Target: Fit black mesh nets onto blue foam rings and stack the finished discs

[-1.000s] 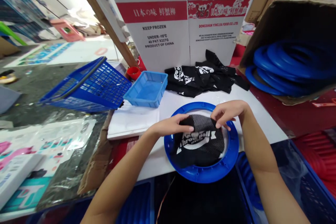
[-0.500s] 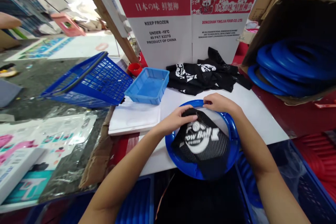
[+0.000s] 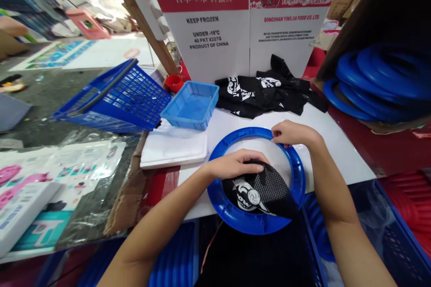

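Head view: the left hand (image 3: 235,164) pinches the upper edge of the black mesh cloth (image 3: 274,188) between thumb and fingers. The right hand (image 3: 292,133) has its fingers curled at the blue ring's (image 3: 218,202) upper-right rim; whether they grip it cannot be told. Compared with half a second ago, the cloth sits lower, leaving more opening uncovered. Cloth: netted, white-printed, folded, lying across the ring's lower part. Ring: glossy, circular, on the white surface (image 3: 336,152).

The left hand (image 3: 240,163) and right hand (image 3: 292,133) are bare, like the forearms (image 3: 332,188) behind them; below both hands shows black clothing (image 3: 256,258) (a thin orange line (image 3: 209,247) runs beneath the left one).
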`<state>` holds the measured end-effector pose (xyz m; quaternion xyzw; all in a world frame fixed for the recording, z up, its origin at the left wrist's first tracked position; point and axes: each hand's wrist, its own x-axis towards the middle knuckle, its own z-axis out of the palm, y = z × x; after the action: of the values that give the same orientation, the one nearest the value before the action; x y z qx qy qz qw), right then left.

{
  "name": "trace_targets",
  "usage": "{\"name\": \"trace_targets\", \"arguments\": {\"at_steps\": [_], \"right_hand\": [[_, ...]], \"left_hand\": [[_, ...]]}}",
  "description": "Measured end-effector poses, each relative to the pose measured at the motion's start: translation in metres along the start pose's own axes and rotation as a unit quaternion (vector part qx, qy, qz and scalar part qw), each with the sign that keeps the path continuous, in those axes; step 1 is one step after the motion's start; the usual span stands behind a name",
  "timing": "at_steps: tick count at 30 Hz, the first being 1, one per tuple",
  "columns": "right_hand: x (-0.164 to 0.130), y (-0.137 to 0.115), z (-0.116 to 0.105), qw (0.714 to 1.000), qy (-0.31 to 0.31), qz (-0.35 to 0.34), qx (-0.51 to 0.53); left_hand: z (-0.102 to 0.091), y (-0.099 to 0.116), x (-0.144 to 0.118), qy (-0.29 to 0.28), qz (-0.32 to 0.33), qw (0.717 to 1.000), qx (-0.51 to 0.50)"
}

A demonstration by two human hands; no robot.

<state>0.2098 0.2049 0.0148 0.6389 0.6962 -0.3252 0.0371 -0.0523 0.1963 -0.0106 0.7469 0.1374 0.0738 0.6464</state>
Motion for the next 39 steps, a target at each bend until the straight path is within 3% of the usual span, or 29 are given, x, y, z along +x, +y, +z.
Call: {"name": "trace_targets", "arguments": {"at_steps": [4, 5, 8, 10, 13, 17, 20, 22, 25, 27, 33, 39], "right_hand": [[0.003, 0.0, 0.001, 0.979, 0.148, -0.136, 0.02], [0.003, -0.002, 0.001, 0.974, 0.148, -0.167, 0.046], [0.006, -0.009, 0.007, 0.968, 0.072, -0.227, 0.081], [0.009, -0.013, 0.012, 0.968, 0.029, -0.241, 0.058], [0.013, -0.017, 0.019, 0.97, 0.024, -0.242, 0.025], [0.016, -0.016, 0.021, 0.974, 0.055, -0.217, 0.022], [0.018, -0.014, 0.022, 0.976, 0.079, -0.201, 0.003], [0.019, -0.014, 0.022, 0.977, 0.091, -0.192, -0.026], [0.019, -0.016, 0.024, 0.977, 0.086, -0.183, -0.059], [0.018, -0.019, 0.025, 0.978, 0.076, -0.18, -0.067], [0.018, -0.022, 0.027, 0.981, 0.057, -0.169, -0.077], [0.018, -0.026, 0.032, 0.969, 0.109, -0.185, -0.125]], "left_hand": [[-0.008, -0.014, 0.006, 0.182, -0.034, 0.971, 0.149], [-0.009, -0.018, 0.008, 0.216, -0.044, 0.959, 0.18], [-0.01, -0.027, 0.013, 0.282, -0.053, 0.929, 0.232], [-0.012, -0.031, 0.015, 0.306, -0.056, 0.922, 0.232], [-0.014, -0.034, 0.016, 0.317, -0.072, 0.922, 0.213], [-0.012, -0.028, 0.009, 0.298, -0.068, 0.91, 0.281], [-0.003, -0.015, 0.003, 0.285, -0.045, 0.852, 0.437], [0.004, -0.006, 0.0, 0.202, -0.013, 0.835, 0.512], [0.013, 0.002, -0.003, -0.017, 0.019, 0.858, 0.513], [0.017, 0.003, -0.005, -0.101, 0.006, 0.865, 0.492], [0.031, -0.003, -0.005, -0.107, -0.012, 0.862, 0.496], [0.038, -0.007, -0.003, -0.059, -0.011, 0.847, 0.528]]}}
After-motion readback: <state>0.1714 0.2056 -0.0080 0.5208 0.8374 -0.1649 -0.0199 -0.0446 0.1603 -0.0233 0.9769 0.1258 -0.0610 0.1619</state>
